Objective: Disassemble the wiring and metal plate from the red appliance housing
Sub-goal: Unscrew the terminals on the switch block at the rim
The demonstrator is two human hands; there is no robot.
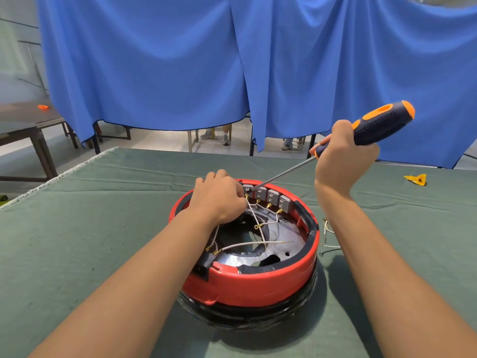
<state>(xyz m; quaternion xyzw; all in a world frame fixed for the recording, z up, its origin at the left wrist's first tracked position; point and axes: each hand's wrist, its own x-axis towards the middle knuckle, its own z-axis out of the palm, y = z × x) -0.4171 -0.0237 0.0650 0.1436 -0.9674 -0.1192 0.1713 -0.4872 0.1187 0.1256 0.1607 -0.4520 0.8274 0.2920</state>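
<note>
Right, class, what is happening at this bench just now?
A person is taking apart a red appliance housing on the green-covered table. The right hand holds a screwdriver, its tip at the row of grey switches. The left hand grips the white wires beside them.

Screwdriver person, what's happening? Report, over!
Right grip holds screwdriver, tip at the switch blocks. Left grip pinches white wires inside red housing. Metal plate not yet out.
</note>
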